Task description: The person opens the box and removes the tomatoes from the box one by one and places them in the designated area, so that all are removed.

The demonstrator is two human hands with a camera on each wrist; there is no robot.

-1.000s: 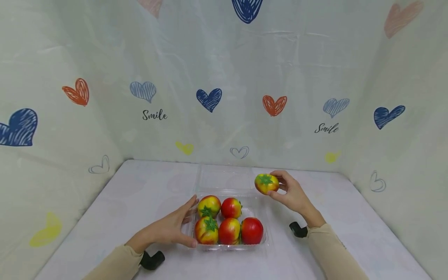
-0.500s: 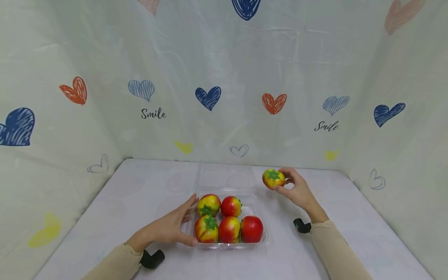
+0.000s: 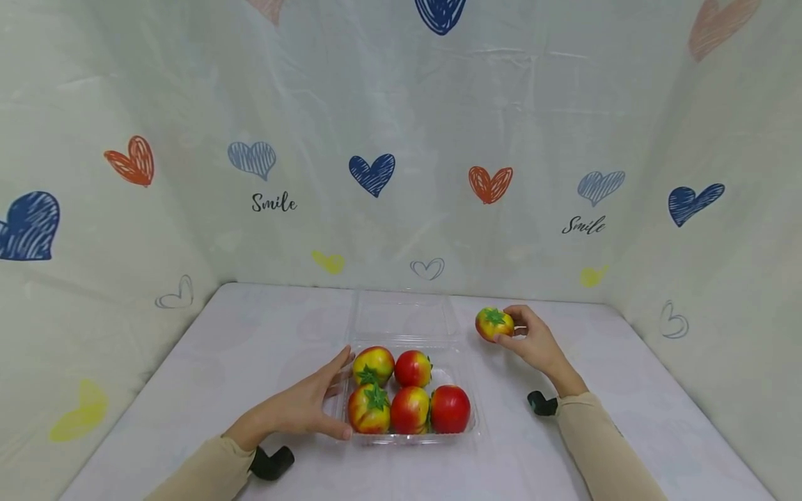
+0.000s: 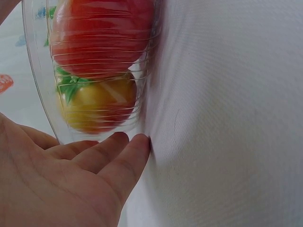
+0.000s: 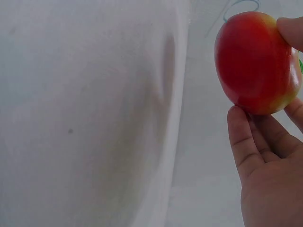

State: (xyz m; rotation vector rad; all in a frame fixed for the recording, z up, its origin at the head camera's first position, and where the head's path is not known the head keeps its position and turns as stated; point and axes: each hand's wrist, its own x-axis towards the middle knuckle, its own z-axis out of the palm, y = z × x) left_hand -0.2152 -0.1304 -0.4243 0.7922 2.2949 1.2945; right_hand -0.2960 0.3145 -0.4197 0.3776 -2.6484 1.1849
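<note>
My right hand (image 3: 535, 348) pinches a yellow-red tomato (image 3: 493, 324) with a green leafy top, between thumb and fingers, above the table to the right of a clear plastic box (image 3: 445, 379). In the right wrist view the red underside of this tomato (image 5: 251, 61) faces the camera. Several more tomatoes sit in the box, among them a plain red one (image 3: 450, 409) at the front right. The back right part of the box shows bare plastic. Along the box's left side, my left hand (image 3: 307, 400) rests with fingers and thumb spread; its fingertips (image 4: 140, 142) reach the ribbed wall.
The box's clear lid (image 3: 404, 316) lies folded back behind it. A white cloth covers the table (image 3: 263, 320), and a curtain (image 3: 426, 104) with printed hearts encloses the back and sides. Black wrist-worn devices (image 3: 272, 464) sit below both wrists.
My right hand has carried the tomato rightward, away from the box, rising at first and then lowering slightly. The left hand and the box have stayed in place.
</note>
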